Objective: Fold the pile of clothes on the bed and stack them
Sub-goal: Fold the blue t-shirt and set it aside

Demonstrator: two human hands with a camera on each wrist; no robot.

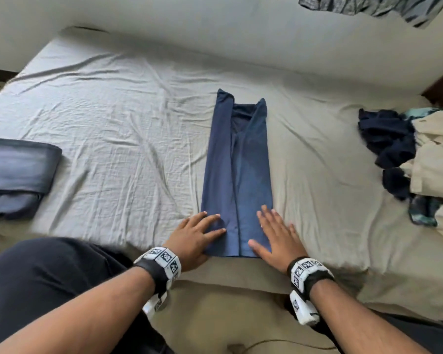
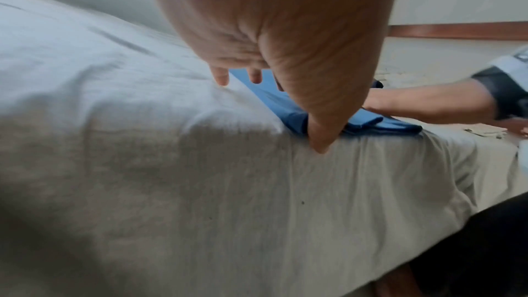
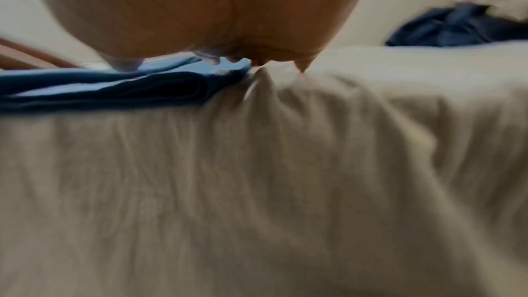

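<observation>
A blue shirt lies folded into a long narrow strip on the middle of the bed, its collar end far from me. My left hand rests flat, fingers spread, on the strip's near left corner. My right hand lies flat on its near right corner. In the left wrist view the left hand presses on the blue shirt at the mattress edge. The right wrist view is blurred, with the right hand over the shirt's layered hem.
A folded dark blue garment lies at the bed's left side. A loose pile of navy, beige and patterned clothes sits at the right. The grey sheet is wrinkled. A wall runs behind the bed.
</observation>
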